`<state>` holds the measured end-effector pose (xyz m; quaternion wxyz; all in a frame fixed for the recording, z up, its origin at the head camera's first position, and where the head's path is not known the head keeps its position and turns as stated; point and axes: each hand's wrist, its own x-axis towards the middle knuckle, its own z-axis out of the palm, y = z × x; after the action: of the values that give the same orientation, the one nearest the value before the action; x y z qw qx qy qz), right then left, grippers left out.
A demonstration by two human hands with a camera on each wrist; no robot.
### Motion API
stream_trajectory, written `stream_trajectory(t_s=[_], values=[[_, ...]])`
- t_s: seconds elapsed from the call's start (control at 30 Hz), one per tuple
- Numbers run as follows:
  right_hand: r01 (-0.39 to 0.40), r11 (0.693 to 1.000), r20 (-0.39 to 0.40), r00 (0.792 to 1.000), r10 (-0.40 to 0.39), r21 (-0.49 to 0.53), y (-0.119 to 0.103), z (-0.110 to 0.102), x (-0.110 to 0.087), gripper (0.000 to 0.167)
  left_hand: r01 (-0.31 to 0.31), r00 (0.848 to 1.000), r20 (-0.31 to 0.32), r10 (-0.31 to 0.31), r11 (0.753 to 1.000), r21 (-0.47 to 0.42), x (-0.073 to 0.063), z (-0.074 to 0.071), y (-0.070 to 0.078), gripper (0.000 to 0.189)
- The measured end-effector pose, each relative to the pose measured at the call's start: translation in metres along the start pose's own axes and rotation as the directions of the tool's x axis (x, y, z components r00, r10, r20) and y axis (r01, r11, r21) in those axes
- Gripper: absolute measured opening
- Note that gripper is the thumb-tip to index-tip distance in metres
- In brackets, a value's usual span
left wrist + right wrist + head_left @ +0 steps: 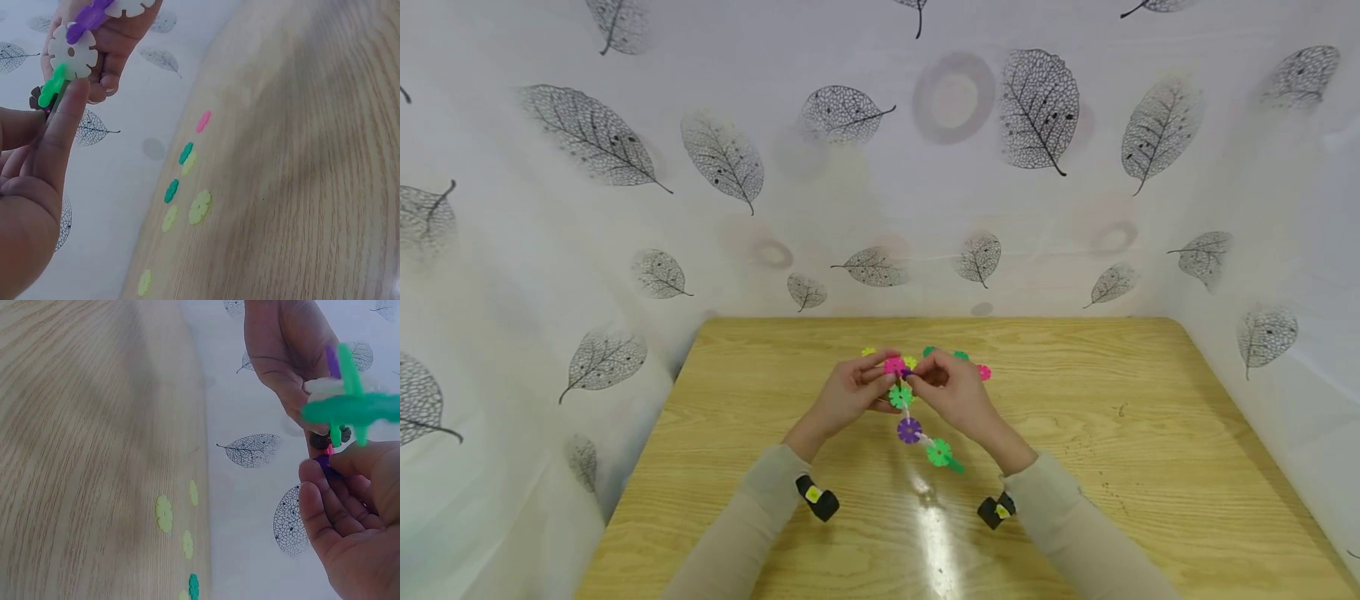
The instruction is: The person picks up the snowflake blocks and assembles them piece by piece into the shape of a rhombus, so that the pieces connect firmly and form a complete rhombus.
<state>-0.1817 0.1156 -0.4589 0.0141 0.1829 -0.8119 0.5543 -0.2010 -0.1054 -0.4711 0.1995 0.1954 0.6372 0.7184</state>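
Above the table, a chain of slotted snowflake discs hangs between the hands. Its links include a pink disc (894, 366), a light green disc (900, 397), a purple disc (909, 431), white discs (73, 52) and, at the lower end, another light green disc (938, 452) beside a dark green one (956, 467). The left hand (842, 396) grips the chain's upper end near the pink disc. Between thumb and fingertips, the right hand (957, 395) pinches a small dark purple disc (326, 465) against that end. Fingers partly cover where the pieces meet.
Loose discs lie toward the table's far edge: several yellow ones (200, 207), two teal ones (171, 191) and a pink one (984, 372). A leaf-printed curtain (865, 200) surrounds the wooden table (1112, 433) at the back and sides.
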Motion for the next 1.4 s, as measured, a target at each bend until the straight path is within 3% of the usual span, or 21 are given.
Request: stream_trajectory(t_s=[0.5, 0.87, 1.4], values=[[0.053, 0.998, -0.039, 0.998, -0.054, -0.045, -0.0030, -0.0029, -0.0017, 0.005, -0.044, 0.999, 0.028, 0.044, 0.999, -0.011, 0.0023, 0.0070, -0.0003, 0.049], [0.062, 0.997, -0.064, 0.996, -0.065, -0.047, -0.0024, -0.0026, -0.0015, 0.009, -0.070, 0.998, -0.013, 0.069, 0.996, -0.057, 0.0028, 0.0061, -0.0010, 0.047], [0.107, 0.988, -0.041, 0.993, -0.112, -0.116, -0.0029, -0.0056, -0.0014, 0.011, -0.047, 0.998, -0.036, 0.045, 0.998, -0.050, 0.0007, 0.0030, -0.0004, 0.042]])
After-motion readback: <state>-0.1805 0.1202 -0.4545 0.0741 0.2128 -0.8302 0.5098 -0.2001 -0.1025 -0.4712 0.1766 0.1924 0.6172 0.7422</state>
